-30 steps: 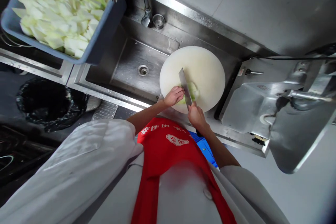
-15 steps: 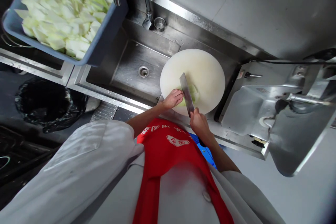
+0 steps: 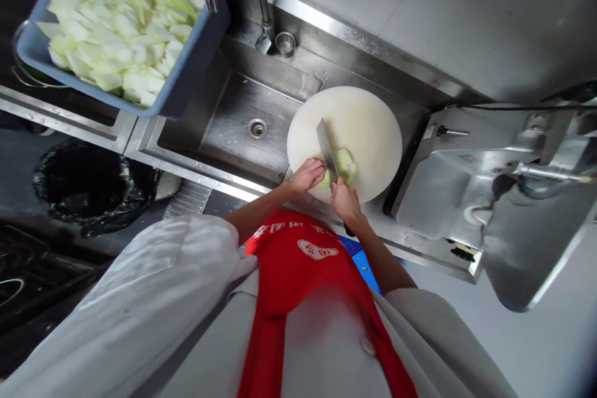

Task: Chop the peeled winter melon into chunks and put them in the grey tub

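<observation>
On the round white cutting board (image 3: pixel 368 130) lies a pale green vegetable (image 3: pixel 321 183), partly hidden by my fingers and the blade. My left hand (image 3: pixel 308 175) presses on it with curled fingertips, close beside the blade. My right hand (image 3: pixel 346 199) is wrapped round the handle end of a cleaver (image 3: pixel 328 148), whose blade stands across the vegetable and points toward the back of the board. Right of the blade, cut pale green pieces (image 3: pixel 346 163) lie on the board.
A blue-grey plastic basin (image 3: pixel 180 68) heaped with pale green-white cut pieces (image 3: pixel 116 25) stands at the upper left. Below the board's left side is a steel sink (image 3: pixel 237 112) with a faucet (image 3: pixel 262 6). At right stands a metal slicing machine (image 3: pixel 433 180); a black-bagged bin (image 3: pixel 84 186) is lower left.
My right hand and the cleaver have shifted slightly left and away from me, and more of the cut pieces shows right of the blade. My left hand keeps its place on the vegetable.
</observation>
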A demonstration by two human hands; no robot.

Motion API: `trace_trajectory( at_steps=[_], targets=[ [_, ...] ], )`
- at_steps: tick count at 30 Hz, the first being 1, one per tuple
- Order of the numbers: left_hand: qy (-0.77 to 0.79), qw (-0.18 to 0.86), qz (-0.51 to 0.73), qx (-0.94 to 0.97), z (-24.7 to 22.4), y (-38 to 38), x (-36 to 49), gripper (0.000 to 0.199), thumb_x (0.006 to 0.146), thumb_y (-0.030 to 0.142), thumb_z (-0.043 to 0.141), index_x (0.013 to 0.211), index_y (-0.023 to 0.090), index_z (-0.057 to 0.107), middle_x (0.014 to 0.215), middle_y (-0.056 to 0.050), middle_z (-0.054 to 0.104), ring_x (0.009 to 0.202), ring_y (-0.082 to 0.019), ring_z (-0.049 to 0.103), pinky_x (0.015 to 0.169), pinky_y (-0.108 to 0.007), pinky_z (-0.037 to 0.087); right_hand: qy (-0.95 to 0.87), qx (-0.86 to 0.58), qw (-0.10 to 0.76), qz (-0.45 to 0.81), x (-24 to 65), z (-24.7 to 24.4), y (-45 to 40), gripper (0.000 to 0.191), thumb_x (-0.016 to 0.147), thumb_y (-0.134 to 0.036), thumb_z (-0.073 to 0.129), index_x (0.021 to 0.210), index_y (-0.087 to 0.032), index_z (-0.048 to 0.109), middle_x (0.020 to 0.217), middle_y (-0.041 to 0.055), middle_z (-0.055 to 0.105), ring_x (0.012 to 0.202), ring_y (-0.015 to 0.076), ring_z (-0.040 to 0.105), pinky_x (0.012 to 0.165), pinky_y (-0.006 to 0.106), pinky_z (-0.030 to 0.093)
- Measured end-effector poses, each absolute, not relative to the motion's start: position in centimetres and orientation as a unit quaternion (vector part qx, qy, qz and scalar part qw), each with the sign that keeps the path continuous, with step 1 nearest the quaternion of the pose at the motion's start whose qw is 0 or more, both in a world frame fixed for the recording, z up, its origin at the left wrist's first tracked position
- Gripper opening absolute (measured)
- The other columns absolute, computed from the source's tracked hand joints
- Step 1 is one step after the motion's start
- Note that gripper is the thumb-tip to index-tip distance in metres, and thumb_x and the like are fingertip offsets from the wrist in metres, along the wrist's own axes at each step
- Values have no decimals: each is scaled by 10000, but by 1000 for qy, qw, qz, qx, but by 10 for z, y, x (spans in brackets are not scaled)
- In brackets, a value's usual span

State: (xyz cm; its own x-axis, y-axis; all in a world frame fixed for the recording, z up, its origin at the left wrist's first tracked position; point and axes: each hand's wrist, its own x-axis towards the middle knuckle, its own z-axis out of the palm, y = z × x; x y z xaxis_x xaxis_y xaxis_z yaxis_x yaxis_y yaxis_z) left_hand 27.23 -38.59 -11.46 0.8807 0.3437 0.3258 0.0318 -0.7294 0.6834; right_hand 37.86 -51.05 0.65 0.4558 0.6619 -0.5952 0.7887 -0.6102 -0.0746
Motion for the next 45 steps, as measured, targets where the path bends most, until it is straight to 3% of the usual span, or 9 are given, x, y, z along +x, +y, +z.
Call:
trace_trajectory(
  at_steps=[6,16,25,36,45],
  targets=[
    [96,350,217,906,-118,-387,275,280,1065,289,395,1070,175,652,1067,-115,647,1029,-218,581,937,-401,481,413,833,149,-338,374,49,-538,269,1072,-248,326,1215,-110,508,944,170,719,920,273,714,746,304,459],
    [86,370,255,889,-120,-384,266,289,1064,264,388,1043,161,657,1030,-119,657,1016,-218,584,926,-400,492,421,848,106,-303,367,-8,-498,292,1073,-196,309,1242,-85,519,1070,169,721,1002,254,701,814,298,481],
    [75,341,234,907,-116,-382,267,261,1053,235,409,1033,155,656,998,-115,637,958,-220,557,890,-379,492,410,832,160,-337,363,55,-538,274,1079,-259,313,1218,-114,499,948,162,722,919,270,717,744,301,457],
    [72,372,274,884,-123,-380,258,260,1061,265,414,1085,169,654,1054,-115,652,1042,-217,575,925,-395,502,409,852,108,-307,358,-7,-494,253,1078,-206,343,1224,-113,527,1085,154,722,1009,234,699,812,283,470],
    [79,341,249,903,-122,-383,260,273,1064,242,390,1081,155,648,1006,-111,646,976,-215,571,903,-386,491,409,838,146,-330,355,51,-534,264,1072,-246,337,1215,-113,514,957,168,726,918,274,719,758,312,472]
  ],
)
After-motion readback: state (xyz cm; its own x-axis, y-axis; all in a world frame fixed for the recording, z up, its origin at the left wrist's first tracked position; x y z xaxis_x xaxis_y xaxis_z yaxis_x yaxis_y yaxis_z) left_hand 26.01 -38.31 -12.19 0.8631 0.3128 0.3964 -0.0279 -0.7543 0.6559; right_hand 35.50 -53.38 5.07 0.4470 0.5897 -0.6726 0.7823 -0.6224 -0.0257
